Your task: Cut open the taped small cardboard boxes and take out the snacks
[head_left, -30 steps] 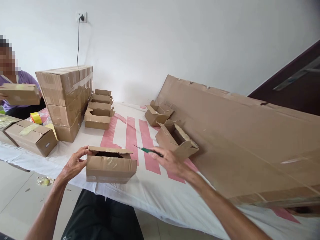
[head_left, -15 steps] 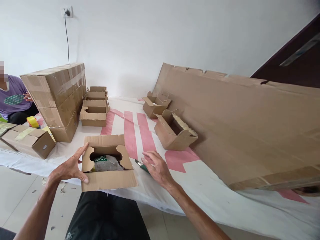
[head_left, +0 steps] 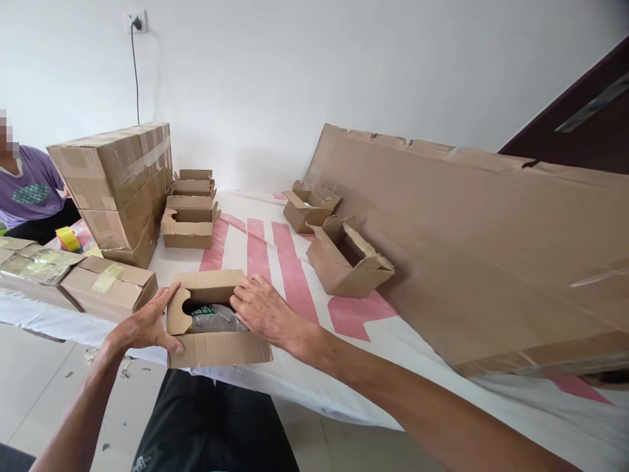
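Open carton point(head_left: 221, 351), where?

On the cloth-covered table point(head_left: 314, 387), near edge, just above the dark-trousered knees point(head_left: 216, 419).

Left hand point(head_left: 145, 324)?

Thumb and fingers spread wide across the carton's left end: thumb on front flap, fingers by the back left corner. Has hold of that end.

Right hand point(head_left: 265, 313)?

Over the carton's right end, fingers bent. Fingertips tucked at the opening; can't tell how closed they are, or whether they have flap, bag or nothing. Palm's hidden too.

Contents?

Clear plastic bag point(head_left: 215, 321), green label point(head_left: 210, 309). Lettering only partly shows, mark it unreadable. Right part of the bag's under the hand.

Other boxes?

Taped box point(head_left: 111, 282) just beside the left hand, next one along partly behind it. Tall stack point(head_left: 113, 190) behind those. Row of opened boxes point(head_left: 188, 237) right of the stack; insides mostly hidden. Two more against the big cardboard sheet point(head_left: 466, 262): nearer one point(head_left: 339, 265) dark inside, farther one point(head_left: 305, 213) too small to read. Sheet runs off the right edge.

Left edge?

Co-worker in a purple top point(head_left: 37, 174), cut off by the frame, arm partly behind the stack. Yellow tape roll point(head_left: 67, 239) near them.
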{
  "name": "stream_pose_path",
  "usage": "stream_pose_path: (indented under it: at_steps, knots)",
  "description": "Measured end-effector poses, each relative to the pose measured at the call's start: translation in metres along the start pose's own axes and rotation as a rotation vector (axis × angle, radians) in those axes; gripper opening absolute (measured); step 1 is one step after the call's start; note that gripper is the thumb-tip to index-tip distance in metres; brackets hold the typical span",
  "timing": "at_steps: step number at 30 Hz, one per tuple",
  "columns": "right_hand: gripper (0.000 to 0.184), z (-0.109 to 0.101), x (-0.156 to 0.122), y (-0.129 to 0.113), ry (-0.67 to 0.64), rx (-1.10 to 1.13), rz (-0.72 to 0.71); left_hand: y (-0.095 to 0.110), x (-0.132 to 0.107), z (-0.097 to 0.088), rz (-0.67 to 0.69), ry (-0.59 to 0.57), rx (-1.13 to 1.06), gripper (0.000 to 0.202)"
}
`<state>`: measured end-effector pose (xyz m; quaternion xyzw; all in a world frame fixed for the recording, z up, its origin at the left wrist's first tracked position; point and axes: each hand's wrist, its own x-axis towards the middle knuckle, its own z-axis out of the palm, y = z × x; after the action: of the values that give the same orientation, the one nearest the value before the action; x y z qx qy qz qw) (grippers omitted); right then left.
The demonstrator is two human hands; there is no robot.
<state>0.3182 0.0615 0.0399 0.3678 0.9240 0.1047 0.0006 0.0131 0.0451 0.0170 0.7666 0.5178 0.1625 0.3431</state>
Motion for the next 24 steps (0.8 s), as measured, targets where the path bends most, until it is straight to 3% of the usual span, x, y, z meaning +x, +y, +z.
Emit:
stream_pose_path:
  at_steps: [6,9,13,15,19,24]
  knots:
    - [0.032,0.003,-0.025,0.009,0.036,0.092,0.116,0.004,-0.001,0.015,0.046,0.046,-0.041,0.140]
    - [0.021,-0.004,-0.012,0.003,-0.135,0.154,0.113,0.005,-0.003,0.020,0.076,0.062,-0.047,0.139]
    - [0.020,-0.016,0.013,-0.001,-0.451,0.192,0.117,0.004,-0.008,0.022,0.084,0.072,-0.048,0.140]
    - [0.015,-0.019,0.022,-0.001,-0.536,0.157,0.137,0.004,-0.009,0.022,0.082,0.079,-0.054,0.138]
    - [0.006,-0.016,0.030,-0.002,-0.542,0.145,0.127,0.002,-0.008,0.022,0.082,0.083,-0.105,0.132]
    - [0.020,-0.011,0.021,-0.001,-0.450,0.208,0.118,-0.001,-0.005,0.021,0.078,0.073,-0.139,0.133]
